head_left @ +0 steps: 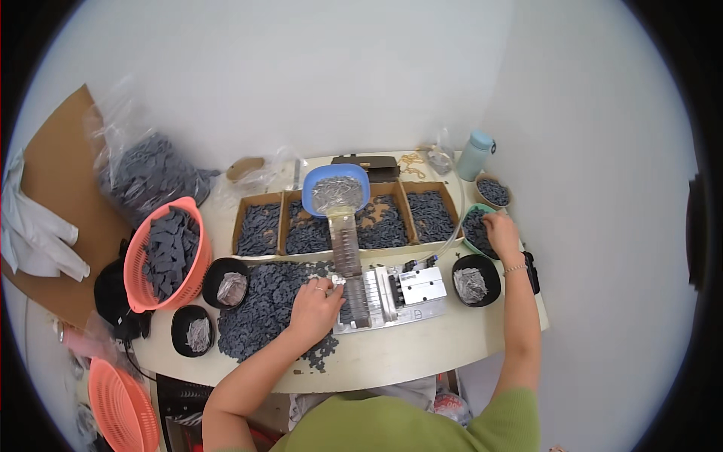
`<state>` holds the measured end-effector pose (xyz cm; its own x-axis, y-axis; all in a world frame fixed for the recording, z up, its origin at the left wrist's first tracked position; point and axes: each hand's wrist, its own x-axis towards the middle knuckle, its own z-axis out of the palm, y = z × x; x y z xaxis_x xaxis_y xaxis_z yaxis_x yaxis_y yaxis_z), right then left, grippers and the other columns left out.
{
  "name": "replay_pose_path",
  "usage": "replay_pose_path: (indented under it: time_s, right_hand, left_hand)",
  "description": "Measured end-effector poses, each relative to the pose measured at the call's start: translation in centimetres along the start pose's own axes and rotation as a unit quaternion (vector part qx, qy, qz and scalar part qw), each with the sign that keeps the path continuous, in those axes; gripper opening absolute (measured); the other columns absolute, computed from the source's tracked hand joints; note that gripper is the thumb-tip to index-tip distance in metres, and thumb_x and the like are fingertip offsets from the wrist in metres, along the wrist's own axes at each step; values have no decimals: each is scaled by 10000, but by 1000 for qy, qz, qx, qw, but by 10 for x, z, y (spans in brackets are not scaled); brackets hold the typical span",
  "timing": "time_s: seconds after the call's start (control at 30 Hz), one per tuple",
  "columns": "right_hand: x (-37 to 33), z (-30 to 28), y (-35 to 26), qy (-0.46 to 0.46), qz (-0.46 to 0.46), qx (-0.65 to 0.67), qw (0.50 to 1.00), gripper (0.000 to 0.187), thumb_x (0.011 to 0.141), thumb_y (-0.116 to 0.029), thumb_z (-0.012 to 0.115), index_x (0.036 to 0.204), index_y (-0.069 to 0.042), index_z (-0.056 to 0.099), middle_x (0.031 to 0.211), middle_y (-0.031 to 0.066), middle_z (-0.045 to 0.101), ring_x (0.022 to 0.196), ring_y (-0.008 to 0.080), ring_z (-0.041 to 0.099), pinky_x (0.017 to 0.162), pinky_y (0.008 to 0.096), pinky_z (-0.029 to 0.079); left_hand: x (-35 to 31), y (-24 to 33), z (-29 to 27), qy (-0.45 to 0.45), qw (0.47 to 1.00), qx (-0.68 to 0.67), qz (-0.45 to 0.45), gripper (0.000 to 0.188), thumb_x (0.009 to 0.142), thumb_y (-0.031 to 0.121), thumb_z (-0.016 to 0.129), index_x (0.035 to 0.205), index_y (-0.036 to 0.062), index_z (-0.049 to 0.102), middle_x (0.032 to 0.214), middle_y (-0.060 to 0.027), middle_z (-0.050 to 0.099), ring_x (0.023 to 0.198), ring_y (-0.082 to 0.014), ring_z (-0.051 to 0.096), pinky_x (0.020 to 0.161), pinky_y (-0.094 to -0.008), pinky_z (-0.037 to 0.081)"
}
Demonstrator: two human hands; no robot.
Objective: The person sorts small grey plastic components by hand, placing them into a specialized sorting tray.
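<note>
My left hand [315, 310] rests at the left end of a metal fixture [365, 300], its fingers curled together against the slotted part. What lies under those fingertips is hidden. My right hand [502, 232] reaches to a green bowl [468, 239] of small dark grey pieces, fingertips pinched at its contents; any piece between them is too small to make out. Above the fixture, a clear ridged chute [346, 245] slopes down from a blue bowl [309, 197] full of thin silvery pins. A silver block [422, 285] with air fittings sits at the fixture's right.
Loose dark grey pieces [260, 313] cover the table left of my left hand. Behind stands a divided cardboard tray [284, 226] of similar pieces. Black bowls of pins [493, 290] flank the work area. A coral basket [134, 260] stands left; a blue bottle [474, 157] stands at back right.
</note>
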<state>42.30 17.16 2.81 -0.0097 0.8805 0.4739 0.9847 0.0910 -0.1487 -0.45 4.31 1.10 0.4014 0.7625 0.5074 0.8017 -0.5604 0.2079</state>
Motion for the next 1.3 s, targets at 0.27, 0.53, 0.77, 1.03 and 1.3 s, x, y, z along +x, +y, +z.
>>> replay_pose_path:
  time_s: [0.27, 0.53, 0.77, 1.03, 1.3]
  right_hand:
    - [-41, -26, -183, -221, -164, 464, 842, 183, 827, 13, 636, 1000, -49, 639, 824, 25, 596, 781, 111, 619, 673, 250, 502]
    - [-57, -7, -243, -281, -214, 335, 873, 277, 886, -102, 592, 1150, -48, 527, 895, 151, 658, 834, 332, 641, 710, 422, 506]
    - [-59, 4, -246, -269, -315, 335, 846, 201, 900, -73, 561, 1089, -7, 575, 963, 143, 598, 894, 313, 610, 784, 392, 495]
    - [-59, 7, -257, -289, -204, 430, 831, 254, 896, -36, 540, 1146, -7, 576, 918, 143, 632, 822, 296, 628, 762, 372, 497]
    - [-58, 13, -266, -302, -203, 372, 854, 134, 881, -130, 594, 944, -12, 584, 849, 131, 653, 798, 316, 641, 660, 415, 507]
  left_hand:
    - [-16, 1, -19, -3, 1000, 14, 16, 206, 721, 161, 728, 890, 55, 677, 905, -60, 579, 895, -241, 553, 770, -365, 433]
    - [-78, -54, -106, 115, 971, 83, -191, 162, 714, 101, 743, 857, 51, 685, 897, -99, 612, 848, -292, 577, 758, -397, 449]
    - [-172, -121, -149, 18, 913, 125, -388, 113, 729, 37, 693, 827, -14, 670, 857, -173, 610, 812, -367, 598, 735, -424, 480]
    - [-164, -126, -148, -21, 914, 107, -392, 80, 705, -12, 663, 774, -13, 623, 810, -162, 593, 777, -363, 595, 701, -434, 474]
    - [-165, -127, -148, 8, 915, 91, -393, 74, 752, -19, 617, 801, -4, 564, 770, -173, 563, 759, -371, 579, 686, -442, 466]
